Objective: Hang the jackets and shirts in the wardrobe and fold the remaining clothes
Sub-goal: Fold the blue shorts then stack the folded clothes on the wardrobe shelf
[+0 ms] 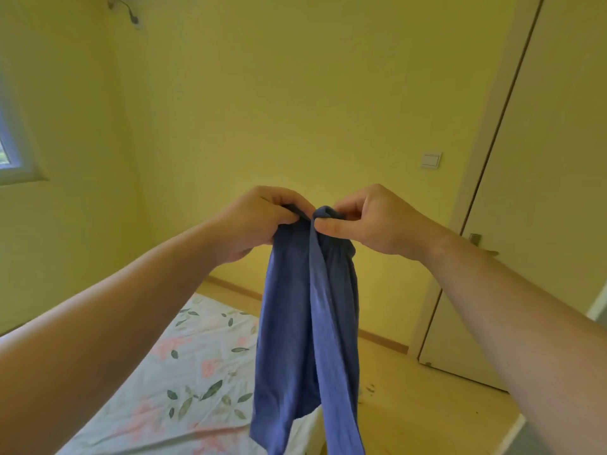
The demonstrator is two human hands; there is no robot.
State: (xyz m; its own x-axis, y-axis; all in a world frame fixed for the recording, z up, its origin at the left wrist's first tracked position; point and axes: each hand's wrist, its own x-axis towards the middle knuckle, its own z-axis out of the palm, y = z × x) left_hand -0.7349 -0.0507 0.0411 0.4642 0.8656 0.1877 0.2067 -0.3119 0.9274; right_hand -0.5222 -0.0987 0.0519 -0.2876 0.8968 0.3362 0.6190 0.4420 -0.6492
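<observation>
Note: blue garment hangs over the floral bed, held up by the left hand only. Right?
No. In the head view both the left hand and the right hand pinch the blue garment at its top; it hangs over the floral bed.

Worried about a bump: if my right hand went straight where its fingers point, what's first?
Probably the left hand, just across the blue garment that the right hand also pinches; depth unclear.

Soft matt cloth all round here

The blue garment in my hands is thin, matt knit cloth, a bit limp. The bed sheet is smooth printed cotton-looking fabric; the floor looks like pale matt wood.
</observation>
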